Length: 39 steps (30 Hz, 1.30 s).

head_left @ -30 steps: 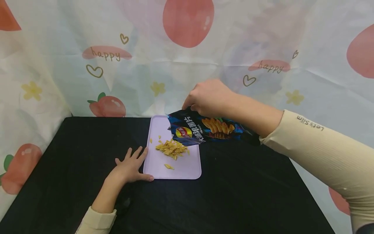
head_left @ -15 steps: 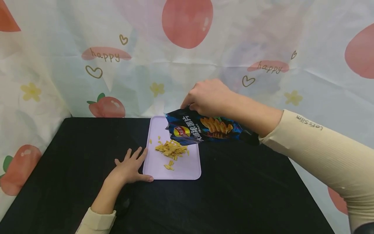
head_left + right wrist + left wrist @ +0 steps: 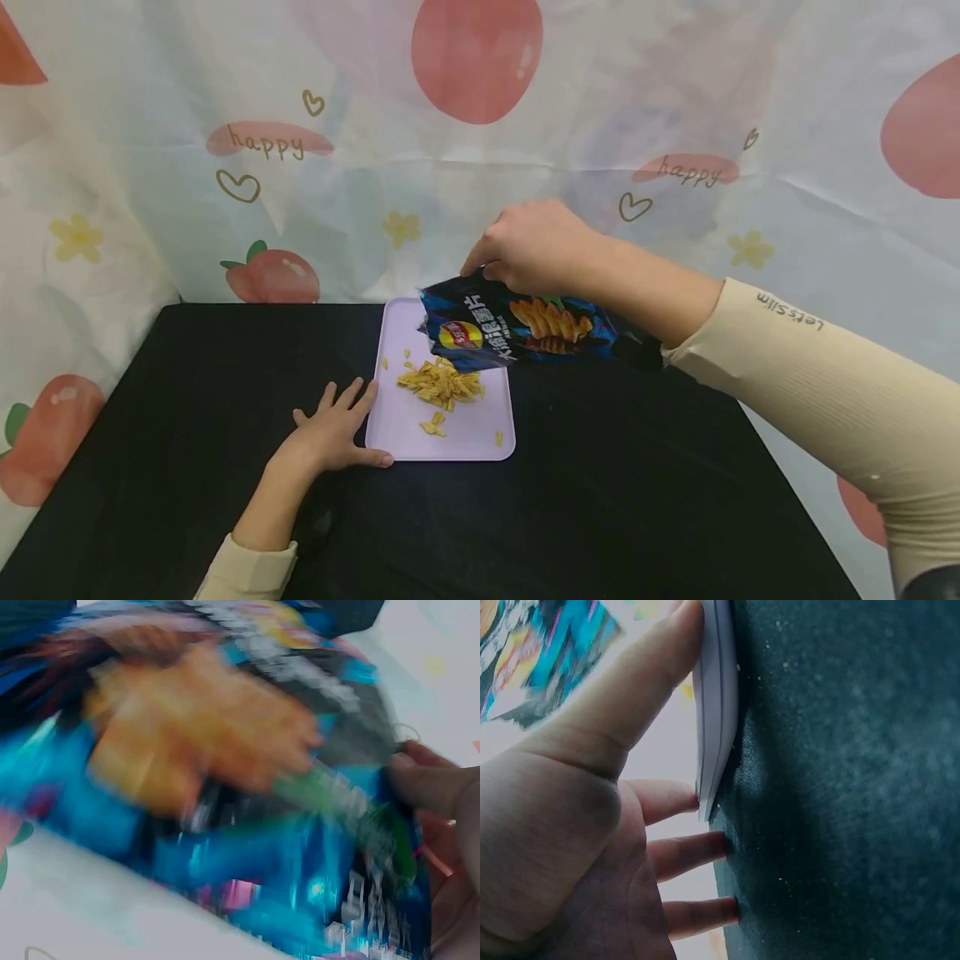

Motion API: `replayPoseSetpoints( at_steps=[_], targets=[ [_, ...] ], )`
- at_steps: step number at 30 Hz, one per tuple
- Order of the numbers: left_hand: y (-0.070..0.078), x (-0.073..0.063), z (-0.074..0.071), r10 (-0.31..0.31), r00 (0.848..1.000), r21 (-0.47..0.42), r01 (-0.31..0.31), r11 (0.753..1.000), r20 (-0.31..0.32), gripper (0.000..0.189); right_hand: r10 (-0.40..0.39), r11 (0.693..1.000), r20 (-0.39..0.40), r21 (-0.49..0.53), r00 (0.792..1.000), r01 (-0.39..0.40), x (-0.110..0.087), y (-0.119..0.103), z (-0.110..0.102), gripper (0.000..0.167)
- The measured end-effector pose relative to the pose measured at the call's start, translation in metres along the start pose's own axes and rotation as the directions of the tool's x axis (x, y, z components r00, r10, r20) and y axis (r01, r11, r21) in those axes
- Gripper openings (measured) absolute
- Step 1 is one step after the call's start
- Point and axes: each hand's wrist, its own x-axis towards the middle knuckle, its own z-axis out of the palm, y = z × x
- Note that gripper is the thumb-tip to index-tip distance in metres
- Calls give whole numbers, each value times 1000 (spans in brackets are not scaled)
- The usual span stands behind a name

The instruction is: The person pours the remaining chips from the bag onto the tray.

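Note:
My right hand pinches the upper edge of a dark blue chip bag, which lies on its side in the air with its mouth toward the left, over the tray. In the right wrist view the bag is blurred, and the thumb presses its edge. A heap of yellow chips sits on the light purple tray, with a few loose pieces around it. Spread fingers of my left hand touch the tray's left edge. In the left wrist view, the thumb rests along the tray's rim.
A black cloth covers the table under the tray. Behind it hangs a pale curtain printed with fruit, hearts and flowers. Small crumbs dot the cloth in the left wrist view.
More chip pieces have dropped onto the tray: some near its front middle, and one by its front right corner. The bag has shifted slightly left. My left hand stays at the tray edge.

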Motion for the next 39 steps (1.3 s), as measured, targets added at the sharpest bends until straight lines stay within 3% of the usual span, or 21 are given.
replayPoseSetpoints(
  at_steps=[6,14,20,28,39],
  targets=[
    [0,-1,1,-8,1000,2,8,1000,0,118,-1,1000,21,9,1000,1,0,1,1,27],
    [0,-1,1,-2,1000,-7,2,1000,2,118,-43,999,-21,5,999,43,-8,-4,3,26],
    [-1,0,0,-2,1000,-6,2,1000,4,118,-61,998,-115,-19,992,59,-4,-8,-3,29],
    [1,0,1,-7,1000,-3,7,1000,11,119,-63,996,-65,-64,996,58,-1,-8,4,29],
    [1,-1,2,-8,1000,-3,8,1000,13,119,-22,999,-33,-43,999,21,-6,-2,1,28]
  ],
)
